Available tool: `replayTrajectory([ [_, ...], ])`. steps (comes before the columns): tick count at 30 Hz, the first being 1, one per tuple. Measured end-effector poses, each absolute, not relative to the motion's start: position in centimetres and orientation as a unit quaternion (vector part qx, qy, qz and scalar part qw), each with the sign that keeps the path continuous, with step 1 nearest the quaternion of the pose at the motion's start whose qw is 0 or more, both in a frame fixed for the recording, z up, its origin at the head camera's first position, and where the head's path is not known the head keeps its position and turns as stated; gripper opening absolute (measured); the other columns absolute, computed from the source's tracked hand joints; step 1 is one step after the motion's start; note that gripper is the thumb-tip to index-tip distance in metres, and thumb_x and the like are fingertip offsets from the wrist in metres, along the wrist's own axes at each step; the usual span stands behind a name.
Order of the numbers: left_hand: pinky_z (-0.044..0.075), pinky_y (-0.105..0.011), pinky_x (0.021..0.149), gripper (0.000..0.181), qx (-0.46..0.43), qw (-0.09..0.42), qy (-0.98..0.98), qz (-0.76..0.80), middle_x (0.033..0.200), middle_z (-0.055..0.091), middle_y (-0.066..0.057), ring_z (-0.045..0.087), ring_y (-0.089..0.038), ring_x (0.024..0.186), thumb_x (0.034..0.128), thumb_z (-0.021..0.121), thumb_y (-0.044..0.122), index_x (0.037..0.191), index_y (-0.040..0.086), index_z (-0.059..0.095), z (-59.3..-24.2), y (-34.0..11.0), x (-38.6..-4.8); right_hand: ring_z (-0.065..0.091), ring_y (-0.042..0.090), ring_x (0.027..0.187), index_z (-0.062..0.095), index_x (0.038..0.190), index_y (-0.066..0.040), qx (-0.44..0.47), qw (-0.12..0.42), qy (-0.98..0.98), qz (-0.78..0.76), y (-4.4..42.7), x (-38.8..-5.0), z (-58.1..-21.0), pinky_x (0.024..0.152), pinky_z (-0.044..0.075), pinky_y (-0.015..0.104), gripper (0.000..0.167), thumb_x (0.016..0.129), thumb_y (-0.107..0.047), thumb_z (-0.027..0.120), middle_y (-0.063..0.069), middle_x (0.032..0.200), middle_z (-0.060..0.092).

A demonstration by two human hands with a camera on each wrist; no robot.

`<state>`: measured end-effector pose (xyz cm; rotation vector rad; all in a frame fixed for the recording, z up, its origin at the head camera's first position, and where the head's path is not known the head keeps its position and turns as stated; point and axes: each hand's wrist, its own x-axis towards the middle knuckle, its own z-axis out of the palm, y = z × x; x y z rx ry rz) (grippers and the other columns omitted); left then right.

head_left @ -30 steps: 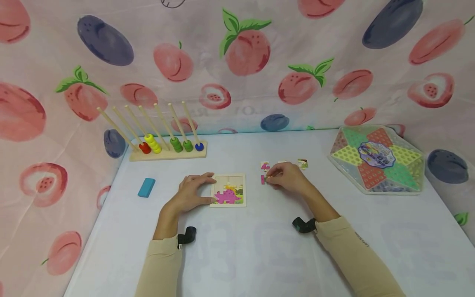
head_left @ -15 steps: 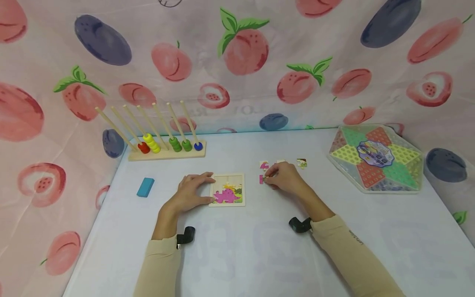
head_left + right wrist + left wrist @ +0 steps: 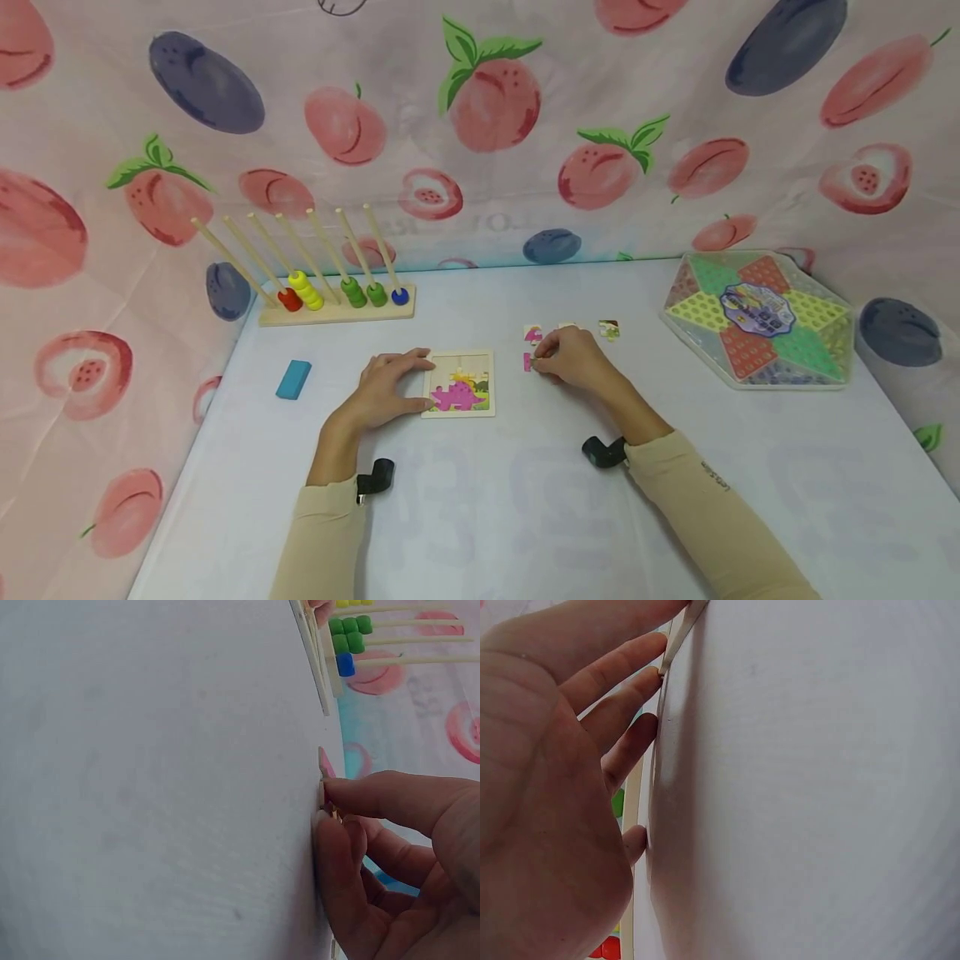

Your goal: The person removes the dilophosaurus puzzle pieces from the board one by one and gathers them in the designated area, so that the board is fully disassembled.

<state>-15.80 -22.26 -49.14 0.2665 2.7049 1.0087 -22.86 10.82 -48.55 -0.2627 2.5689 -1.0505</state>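
Observation:
My left hand (image 3: 382, 387) rests at the left side of a square wooden jigsaw board (image 3: 492, 392), its thumb near the lower left corner and fingertips near the upper left. A pink dinosaur picture (image 3: 457, 398) fills the board's lower part; bare wood shows above it. In the left wrist view, those fingers (image 3: 622, 705) look fairly straight against the board's edge. To the right, my right hand (image 3: 576, 357) pinches a small jigsaw piece with pink on it (image 3: 527, 362), low at the tabletop. Thumb and fingers partly cover that piece.
Loose pieces lie beyond the right hand: a pink one (image 3: 532, 334), a green one (image 3: 610, 330) and one mostly hidden. A bead-and-peg abacus (image 3: 337, 313) stands back left, with a blue block (image 3: 293, 380) before it. A hexagonal plastic box (image 3: 759, 321) lies back right.
The view shifts very slightly. Both hands stay almost where they were, the left at the board and the right at the same piece.

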Motion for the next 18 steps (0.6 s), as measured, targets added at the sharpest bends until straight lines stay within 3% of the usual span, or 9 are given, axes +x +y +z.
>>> replayTrajectory([
  [5,0.020,-0.063,0.120,0.056,0.092,0.120,0.925,0.349,0.163,0.044,0.000,0.033,-0.033,0.145,0.0838,0.084,0.022,0.136,0.020,0.063,-49.16,-22.26,-15.75,0.059,0.013,0.057,0.076,0.092,-0.008,-0.096,0.175,0.910,-0.364,10.85,-22.71,-48.42,0.060,0.050,0.024,0.009,0.087,-0.016,0.077,0.004,0.072,0.068],
  [10,0.021,-0.063,0.120,0.056,0.091,0.121,0.925,0.349,0.163,0.044,0.000,0.033,-0.033,0.145,0.0839,0.084,0.022,0.136,0.020,0.063,-49.14,-22.29,-15.77,0.059,0.014,0.062,0.077,0.093,-0.009,-0.096,0.174,0.911,-0.362,10.88,-22.70,-48.42,0.060,0.049,0.023,0.009,0.088,-0.016,0.077,0.005,0.083,0.069],
  [18,0.019,-0.062,0.120,0.056,0.099,0.115,0.926,0.346,0.162,0.045,-0.001,0.034,-0.033,0.144,0.0836,0.084,0.022,0.136,0.020,0.063,-49.33,-22.40,-15.90,0.058,0.020,0.086,0.079,0.092,-0.012,-0.104,0.160,0.917,-0.350,10.92,-22.57,-48.45,0.070,0.049,0.025,0.006,0.088,-0.017,0.078,0.007,0.095,0.071],
])
